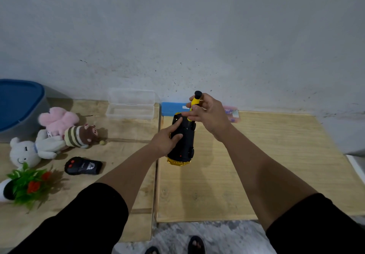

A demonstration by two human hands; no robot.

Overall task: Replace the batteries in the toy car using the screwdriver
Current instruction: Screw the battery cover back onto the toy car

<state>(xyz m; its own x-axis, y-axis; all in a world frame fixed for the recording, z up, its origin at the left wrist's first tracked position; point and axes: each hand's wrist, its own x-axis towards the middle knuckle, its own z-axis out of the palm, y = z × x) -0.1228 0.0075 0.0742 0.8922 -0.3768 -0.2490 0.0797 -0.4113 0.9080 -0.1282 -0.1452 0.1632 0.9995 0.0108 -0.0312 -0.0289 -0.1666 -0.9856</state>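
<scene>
The toy car (184, 145) lies upside down on the right wooden board, its black underside up and its gold body showing at the near end. My left hand (166, 141) grips the car's left side, with the forefinger stretched over the underside. My right hand (209, 113) is closed around a yellow screwdriver (195, 100) with a black cap, held upright over the far end of the car. The screwdriver's tip is hidden behind my fingers.
A black remote control (84, 166) lies on the left board (126, 155). Plush toys (57, 133), a small potted fake plant (25, 186) and a blue-lidded bin (17, 105) stand at the left. A clear plastic box (131, 105), a blue sponge-like block (171, 108) and a small packet (233, 113) line the wall.
</scene>
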